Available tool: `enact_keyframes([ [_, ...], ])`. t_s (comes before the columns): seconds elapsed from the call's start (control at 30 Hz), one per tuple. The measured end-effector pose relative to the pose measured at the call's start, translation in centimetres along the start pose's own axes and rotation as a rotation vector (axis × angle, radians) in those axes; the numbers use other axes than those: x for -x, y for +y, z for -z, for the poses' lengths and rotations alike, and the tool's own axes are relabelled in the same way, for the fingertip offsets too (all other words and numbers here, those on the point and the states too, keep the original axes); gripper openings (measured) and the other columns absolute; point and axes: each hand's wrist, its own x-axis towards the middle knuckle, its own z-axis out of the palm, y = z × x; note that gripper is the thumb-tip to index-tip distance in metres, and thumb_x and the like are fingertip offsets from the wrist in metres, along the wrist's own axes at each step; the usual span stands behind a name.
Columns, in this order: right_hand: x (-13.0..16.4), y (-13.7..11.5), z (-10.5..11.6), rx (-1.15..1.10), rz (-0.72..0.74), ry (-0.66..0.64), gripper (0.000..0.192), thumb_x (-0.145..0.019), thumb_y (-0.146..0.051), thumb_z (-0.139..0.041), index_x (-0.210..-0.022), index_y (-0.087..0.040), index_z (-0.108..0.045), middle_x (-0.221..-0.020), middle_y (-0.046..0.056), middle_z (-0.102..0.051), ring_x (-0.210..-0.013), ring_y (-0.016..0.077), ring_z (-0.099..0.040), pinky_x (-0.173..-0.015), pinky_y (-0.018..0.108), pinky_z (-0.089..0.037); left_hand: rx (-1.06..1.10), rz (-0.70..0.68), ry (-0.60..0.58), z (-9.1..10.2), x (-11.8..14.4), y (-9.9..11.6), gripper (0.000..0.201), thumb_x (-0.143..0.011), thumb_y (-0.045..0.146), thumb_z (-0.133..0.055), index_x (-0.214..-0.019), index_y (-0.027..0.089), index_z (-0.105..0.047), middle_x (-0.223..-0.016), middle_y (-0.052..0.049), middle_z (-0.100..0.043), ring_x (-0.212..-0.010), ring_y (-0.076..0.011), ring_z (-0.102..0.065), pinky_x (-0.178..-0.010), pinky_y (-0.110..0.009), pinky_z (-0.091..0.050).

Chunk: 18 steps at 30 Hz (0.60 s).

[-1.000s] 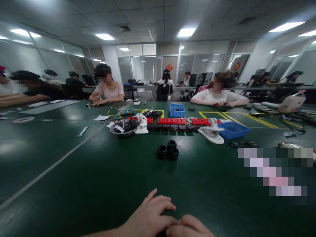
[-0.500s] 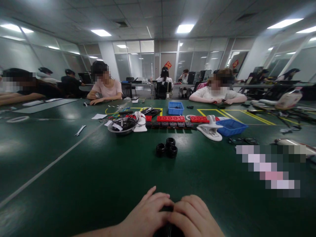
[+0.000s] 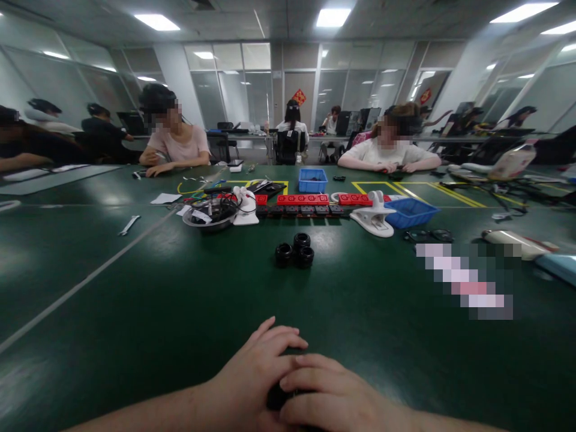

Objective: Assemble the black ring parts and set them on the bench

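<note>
Low in the view, my left hand (image 3: 258, 366) and my right hand (image 3: 333, 390) close together around a shiny black object (image 3: 279, 397). The fingers cover most of it, so its kind does not show. My right fingers lie over it and reach across to my left thumb. Beyond my hands, three small black toy tyres (image 3: 284, 254) stand in a tight cluster on the green table (image 3: 216, 300).
Farther back are a metal bowl of cables (image 3: 209, 223), a red and black power strip (image 3: 301, 210), white clamp bases (image 3: 373, 219) and blue baskets (image 3: 411, 213). A wrench (image 3: 129, 225) lies left, glasses (image 3: 429, 235) right. People sit across the table.
The camera has tilted down and turned slightly right, so the scene sits higher. My right hand has slid over the black object toward my left thumb, covering more of it.
</note>
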Motion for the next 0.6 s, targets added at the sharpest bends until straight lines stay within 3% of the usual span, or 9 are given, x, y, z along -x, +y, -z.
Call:
enact_keyframes([
  [0.17, 0.4, 0.3, -0.7, -0.028, 0.076, 0.126, 0.046, -0.096, -0.031, -0.026, -0.078, -0.012, -0.064, -0.085, 0.005, -0.066, -0.098, 0.0092, -0.056, -0.102, 0.020, -0.033, -0.014, -0.026, 0.038, -0.7, 0.1, -0.5, 0.051, -0.064, 0.040, -0.069, -0.112, 0.028, -0.056, -0.122, -0.005, -0.053, -0.117, -0.0310, -0.044, -0.103, -0.058, -0.018],
  [0.37, 0.1, -0.4, 1.8, 0.103, 0.038, -0.128, 0.036, -0.095, -0.033, -0.032, -0.101, -0.016, -0.064, -0.116, 0.005, -0.059, -0.121, 0.0085, -0.040, -0.109, 0.025, -0.018, -0.018, -0.035, 0.020, -0.8, 0.3, -0.7, 0.054, -0.068, 0.042, -0.067, -0.118, 0.030, -0.052, -0.123, -0.004, -0.052, -0.118, -0.0316, -0.043, -0.103, -0.058, -0.020],
  [0.5, 0.1, -0.9, 2.7, 0.201, 0.050, -0.028, 0.028, -0.094, -0.029, -0.036, -0.104, -0.021, -0.061, -0.109, -0.001, -0.063, -0.119, 0.0097, -0.040, -0.111, 0.029, -0.010, -0.040, -0.026, 0.031, -1.1, 0.3, -0.9, 0.060, -0.069, 0.042, -0.068, -0.124, 0.032, -0.047, -0.127, -0.003, -0.049, -0.119, -0.0307, -0.042, -0.104, -0.057, -0.019],
  [0.6, 0.2, -0.9, 2.1, 0.228, -0.063, 0.051, 0.031, -0.092, -0.037, -0.038, -0.106, -0.018, -0.057, -0.104, 0.003, -0.062, -0.108, 0.0156, -0.047, -0.107, 0.037, -0.019, -0.033, -0.047, 0.012, -1.2, 0.3, -1.1, 0.068, -0.067, 0.040, -0.069, -0.129, 0.034, -0.041, -0.131, -0.003, -0.046, -0.120, -0.0307, -0.041, -0.104, -0.056, -0.018],
])
